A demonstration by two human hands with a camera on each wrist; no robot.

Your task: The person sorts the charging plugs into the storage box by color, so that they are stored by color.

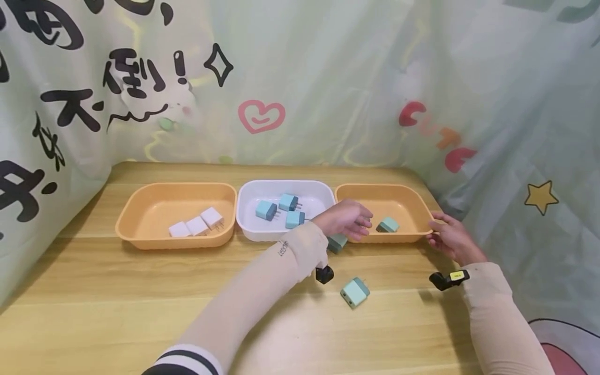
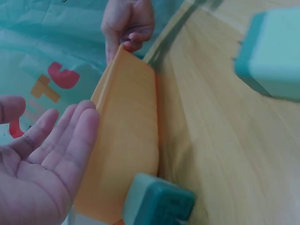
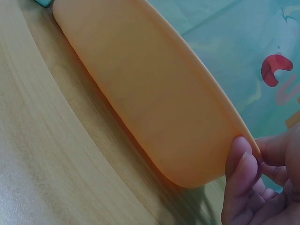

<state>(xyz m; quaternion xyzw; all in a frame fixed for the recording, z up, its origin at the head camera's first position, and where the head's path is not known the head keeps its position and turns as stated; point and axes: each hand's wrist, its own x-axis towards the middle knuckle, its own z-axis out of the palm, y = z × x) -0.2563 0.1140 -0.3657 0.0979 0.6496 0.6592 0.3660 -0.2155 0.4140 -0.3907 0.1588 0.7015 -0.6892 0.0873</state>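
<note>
On the right, an orange tray point(image 1: 408, 205) has its right end pinched at the rim between the thumb and fingers of my right hand point(image 1: 454, 240). My left hand point(image 1: 345, 219) is over that tray's left end, fingers extended and nothing in them. In the left wrist view its fingertips point(image 2: 88, 112) are right at the rim. One mint-green plug charger point(image 1: 388, 225) lies inside the orange tray. Another green charger point(image 1: 336, 242), partly hidden by my left hand, is at the tray's front left corner. A third charger point(image 1: 355, 292) rests on the table nearer me.
A white tray point(image 1: 250, 229) in the middle holds several blue-green plug chargers. To its left, a second orange tray point(image 1: 150, 211) contains 3 white plug chargers point(image 1: 197, 226). Behind the wooden table point(image 1: 140, 291) hangs a printed curtain point(image 1: 328, 94), which also runs along the right side.
</note>
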